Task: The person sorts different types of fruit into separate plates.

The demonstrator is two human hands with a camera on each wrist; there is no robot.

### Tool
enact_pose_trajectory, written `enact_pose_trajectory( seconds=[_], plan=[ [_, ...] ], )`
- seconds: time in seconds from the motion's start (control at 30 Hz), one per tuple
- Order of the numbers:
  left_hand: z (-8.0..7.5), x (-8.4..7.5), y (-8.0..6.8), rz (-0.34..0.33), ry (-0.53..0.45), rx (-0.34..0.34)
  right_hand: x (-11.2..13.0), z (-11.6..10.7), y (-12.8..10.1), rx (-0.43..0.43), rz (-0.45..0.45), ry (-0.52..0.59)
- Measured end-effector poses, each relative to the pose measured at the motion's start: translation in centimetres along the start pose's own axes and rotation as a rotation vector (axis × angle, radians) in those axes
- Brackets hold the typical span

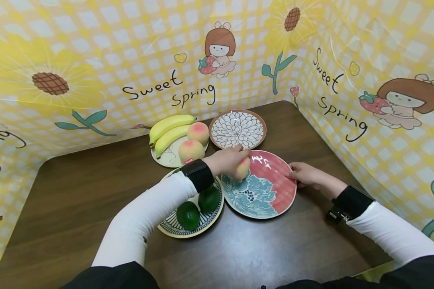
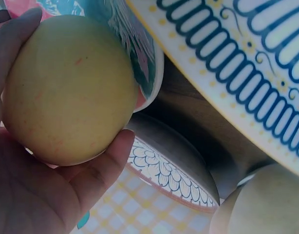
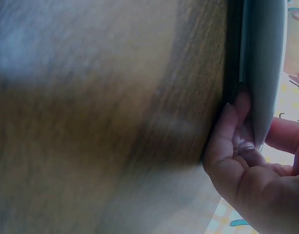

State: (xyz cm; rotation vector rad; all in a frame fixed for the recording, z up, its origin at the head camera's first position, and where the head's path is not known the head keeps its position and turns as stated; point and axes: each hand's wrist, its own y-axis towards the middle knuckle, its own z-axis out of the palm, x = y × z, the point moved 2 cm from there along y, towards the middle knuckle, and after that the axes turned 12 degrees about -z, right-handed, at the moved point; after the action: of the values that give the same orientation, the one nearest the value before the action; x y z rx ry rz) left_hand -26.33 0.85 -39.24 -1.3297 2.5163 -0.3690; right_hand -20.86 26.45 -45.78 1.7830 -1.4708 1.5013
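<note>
L grip (image 1: 224,161) curled round a peach (image 1: 243,168), thumb & fingertips on opp. sides w/ the fruit filling the gap, over the L part of the red plate (image 1: 264,188); fruit–plate contact can't be judged for certain, the grip hiding part of both. R grip (image 1: 307,174) nearly closed, pinching the plate's R rim, thumb above & fingers below. Surroundings: just L of the red plate, a dish (image 1: 189,235) w/ two green fruits (image 1: 188,215); L sleeve (image 1: 141,216) & L band (image 1: 199,175) pass above it, blocking its far L portion. Behind the dish, a white plate (image 1: 166,161) w/ two bananas (image 1: 172,128) at L & two more peaches (image 1: 198,133) at R, the nearer bearing a red label. Behind the red plate, a brown-rimmed plate (image 1: 237,129), its near edge partly covered by L grip. All on a brown desk (image 1: 76,192); yellow checked cloth (image 1: 137,44) at back & R.
</note>
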Motion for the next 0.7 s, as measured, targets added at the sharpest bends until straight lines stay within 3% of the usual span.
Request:
enact_pose_trajectory(
  seconds=[0.7],
  plan=[
    [0.80,-0.87,0.12,0.010,0.058,0.054,-0.01,-0.16,-0.07,0.013,-0.009,0.025]
  ],
)
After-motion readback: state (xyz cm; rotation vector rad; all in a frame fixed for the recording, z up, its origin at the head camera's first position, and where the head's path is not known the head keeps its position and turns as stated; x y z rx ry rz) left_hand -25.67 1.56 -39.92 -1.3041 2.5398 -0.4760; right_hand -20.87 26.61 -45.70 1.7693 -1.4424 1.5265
